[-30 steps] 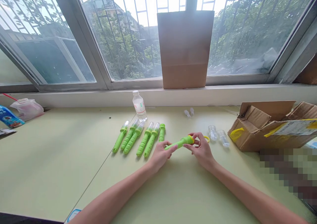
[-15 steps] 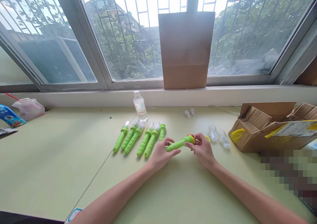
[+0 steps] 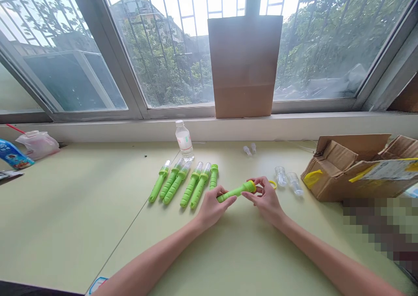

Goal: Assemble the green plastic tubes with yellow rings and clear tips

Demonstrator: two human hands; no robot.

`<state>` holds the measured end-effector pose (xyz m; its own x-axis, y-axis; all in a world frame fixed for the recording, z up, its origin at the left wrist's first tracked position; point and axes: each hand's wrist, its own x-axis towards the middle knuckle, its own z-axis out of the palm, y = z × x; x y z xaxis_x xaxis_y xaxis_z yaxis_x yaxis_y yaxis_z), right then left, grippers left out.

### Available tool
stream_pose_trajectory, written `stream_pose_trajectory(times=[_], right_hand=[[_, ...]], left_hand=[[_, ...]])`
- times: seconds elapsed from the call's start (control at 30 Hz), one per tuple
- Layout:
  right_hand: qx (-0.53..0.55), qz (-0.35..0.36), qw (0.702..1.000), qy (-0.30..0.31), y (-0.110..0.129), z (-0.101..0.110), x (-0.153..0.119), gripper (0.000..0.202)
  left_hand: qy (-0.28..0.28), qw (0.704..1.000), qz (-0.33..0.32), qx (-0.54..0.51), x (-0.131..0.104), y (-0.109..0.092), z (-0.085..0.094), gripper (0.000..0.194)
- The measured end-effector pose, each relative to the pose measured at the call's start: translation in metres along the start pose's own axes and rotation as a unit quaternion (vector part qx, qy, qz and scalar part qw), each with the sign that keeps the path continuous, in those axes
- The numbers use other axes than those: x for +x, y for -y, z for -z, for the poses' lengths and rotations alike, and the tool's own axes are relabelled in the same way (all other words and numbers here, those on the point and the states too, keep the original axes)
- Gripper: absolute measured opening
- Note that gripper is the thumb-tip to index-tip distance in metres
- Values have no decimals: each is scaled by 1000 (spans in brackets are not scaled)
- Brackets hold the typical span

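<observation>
A green ridged plastic tube (image 3: 235, 192), shaped like a toy flute, lies across my left hand (image 3: 214, 206), whose fingers are wrapped round its narrow end. Around its wide right end sits a yellow ring (image 3: 252, 185). My right hand (image 3: 265, 200) pinches at that ring with thumb and fingers, which partly hide it. Just behind the right hand, another yellow ring (image 3: 273, 184) shows on the table. To the left lie several green tubes with clear caps (image 3: 176, 183), side by side, and one green tube without a clear cap (image 3: 213, 176).
Two clear plastic cups (image 3: 288, 180) lie right of my hands, beside an open cardboard box (image 3: 359, 169). Farther back are two small whitish pieces (image 3: 250, 149) and a water bottle (image 3: 184, 141). A pink-white bag (image 3: 39, 144) and blue packet (image 3: 15, 153) stand far left.
Both hands and the green tube shift very slightly. The right fingers have moved a little at the yellow ring, and the ring on the table behind shows more.
</observation>
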<state>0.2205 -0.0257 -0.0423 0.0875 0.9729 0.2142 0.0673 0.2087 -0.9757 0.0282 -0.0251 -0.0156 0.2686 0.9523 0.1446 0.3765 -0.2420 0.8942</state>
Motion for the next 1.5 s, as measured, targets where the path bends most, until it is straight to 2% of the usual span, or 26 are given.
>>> stream_pose_trajectory(times=[0.27, 0.57, 0.73, 1.0, 1.2, 1.5], right_hand=[[-12, 16, 1000, 2, 3, -1, -2, 44], [-57, 60, 997, -4, -3, -2, 0, 40], [-63, 67, 996, -10, -3, -1, -1, 41], [-46, 64, 997, -26, -8, 0, 2, 45], [-39, 53, 998, -24, -9, -1, 3, 46], [-85, 62, 994, -9, -7, -2, 0, 43]], left_hand=[[5, 998, 42, -38, 1, -6, 1, 33], [57, 988, 111, -87, 5, -1, 6, 41], [71, 985, 126, -92, 8, 0, 8, 41], [52, 994, 72, -64, 6, 2, 4, 39], [-26, 999, -41, 7, 5, 0, 3, 30], [-43, 998, -37, 17, 3, 2, 0, 33]])
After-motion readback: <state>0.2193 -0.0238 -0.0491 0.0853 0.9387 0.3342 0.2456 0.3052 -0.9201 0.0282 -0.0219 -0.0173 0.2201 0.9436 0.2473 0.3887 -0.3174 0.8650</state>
